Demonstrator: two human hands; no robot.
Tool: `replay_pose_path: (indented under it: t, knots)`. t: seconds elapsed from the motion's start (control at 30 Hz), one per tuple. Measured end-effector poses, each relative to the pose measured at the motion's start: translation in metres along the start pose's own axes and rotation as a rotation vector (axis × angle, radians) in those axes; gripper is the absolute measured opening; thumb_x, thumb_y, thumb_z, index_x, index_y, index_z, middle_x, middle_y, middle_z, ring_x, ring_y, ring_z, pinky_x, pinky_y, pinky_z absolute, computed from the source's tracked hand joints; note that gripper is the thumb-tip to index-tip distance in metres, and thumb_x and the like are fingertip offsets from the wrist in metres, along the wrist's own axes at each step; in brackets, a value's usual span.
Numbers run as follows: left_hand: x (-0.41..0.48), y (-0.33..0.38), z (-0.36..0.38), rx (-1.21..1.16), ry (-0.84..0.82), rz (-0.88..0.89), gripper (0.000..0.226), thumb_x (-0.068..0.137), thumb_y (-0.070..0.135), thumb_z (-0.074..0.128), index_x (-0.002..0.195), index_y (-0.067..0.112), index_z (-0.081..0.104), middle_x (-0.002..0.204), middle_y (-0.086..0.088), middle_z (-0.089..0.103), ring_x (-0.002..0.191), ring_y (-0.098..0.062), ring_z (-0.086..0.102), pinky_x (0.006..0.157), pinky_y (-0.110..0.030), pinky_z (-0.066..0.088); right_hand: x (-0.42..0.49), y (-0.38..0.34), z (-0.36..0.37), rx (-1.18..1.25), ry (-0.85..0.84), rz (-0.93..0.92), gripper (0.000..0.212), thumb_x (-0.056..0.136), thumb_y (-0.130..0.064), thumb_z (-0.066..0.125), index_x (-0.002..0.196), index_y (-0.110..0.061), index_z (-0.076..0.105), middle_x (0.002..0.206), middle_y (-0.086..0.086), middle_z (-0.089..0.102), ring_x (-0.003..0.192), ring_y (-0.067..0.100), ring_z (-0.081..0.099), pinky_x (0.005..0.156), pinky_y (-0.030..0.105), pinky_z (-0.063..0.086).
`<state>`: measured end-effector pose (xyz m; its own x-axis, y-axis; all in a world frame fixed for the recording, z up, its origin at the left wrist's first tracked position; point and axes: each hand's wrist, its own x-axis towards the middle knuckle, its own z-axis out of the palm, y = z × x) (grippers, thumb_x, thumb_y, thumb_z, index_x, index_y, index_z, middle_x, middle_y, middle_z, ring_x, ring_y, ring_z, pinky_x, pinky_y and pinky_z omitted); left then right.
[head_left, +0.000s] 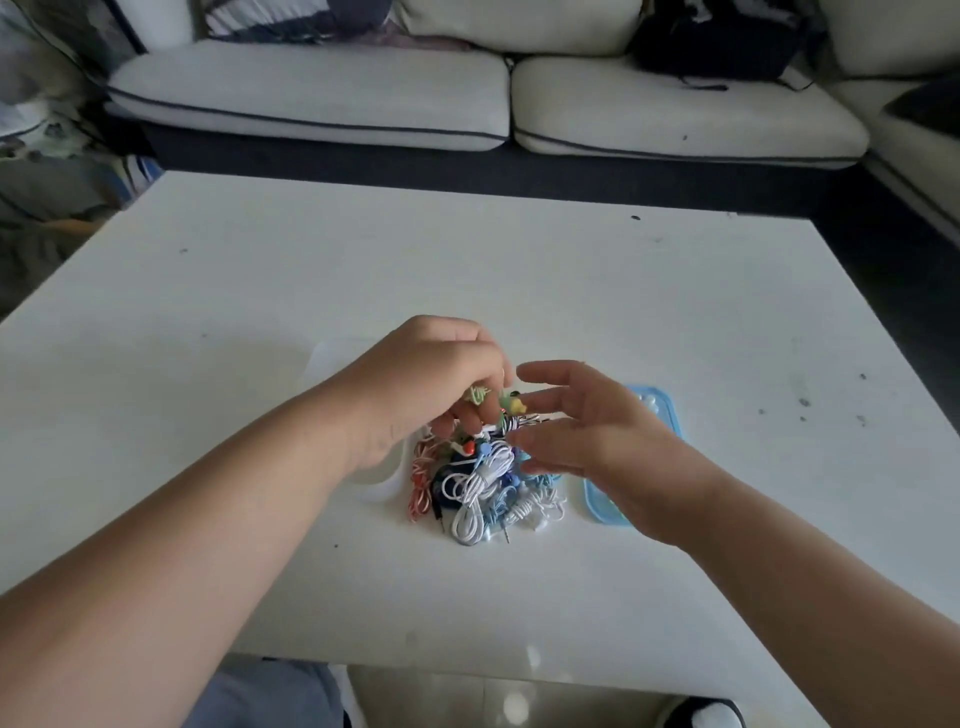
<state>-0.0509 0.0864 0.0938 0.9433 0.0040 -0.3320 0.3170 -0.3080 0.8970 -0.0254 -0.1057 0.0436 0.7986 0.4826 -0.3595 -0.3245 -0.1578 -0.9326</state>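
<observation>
A tangled pile of coiled earphone cables (483, 488) in white, light blue, red-and-white and dark colours lies on the white table (571, 291). My left hand (415, 384) hovers over the pile's far left side, its fingers curled round a small green cable bundle (477, 396). My right hand (587, 436) is just right of it, fingers straight and spread, fingertips close to a green-and-yellow earphone piece (514, 402) and a black-and-white striped cable (519, 422).
A white container (382, 486) sits under my left wrist, partly hidden. A light blue lid or tray (602, 506) lies under my right hand. A white sofa (311, 93) runs along the far side, with a black bag (717, 41) on it.
</observation>
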Motion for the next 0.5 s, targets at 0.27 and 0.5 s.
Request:
replay_pose_path:
  t: [0.27, 0.5]
  knots:
    - [0.007, 0.016, 0.034, -0.276, -0.131, 0.036, 0.021, 0.089, -0.005, 0.055, 0.099, 0.008, 0.068, 0.088, -0.016, 0.077, 0.074, -0.025, 0.071, 0.064, -0.031, 0.056, -0.029, -0.006, -0.029, 0.354, -0.048, -0.122, 0.040, 0.085, 0.007, 0.069, 0.124, 0.003, 0.064, 0.118, 0.033, 0.068, 0.108, 0.046, 0.070, 0.088, 0.042, 0.060]
    - [0.022, 0.018, 0.063, -0.202, -0.142, 0.054, 0.013, 0.087, 0.013, 0.075, 0.099, 0.010, 0.075, 0.086, -0.010, 0.077, 0.079, -0.021, 0.074, 0.072, -0.038, 0.057, -0.040, 0.001, -0.052, 0.223, 0.164, -0.143, 0.021, 0.099, -0.004, 0.061, 0.116, -0.002, 0.072, 0.105, 0.020, 0.077, 0.098, 0.032, 0.076, 0.086, 0.034, 0.060]
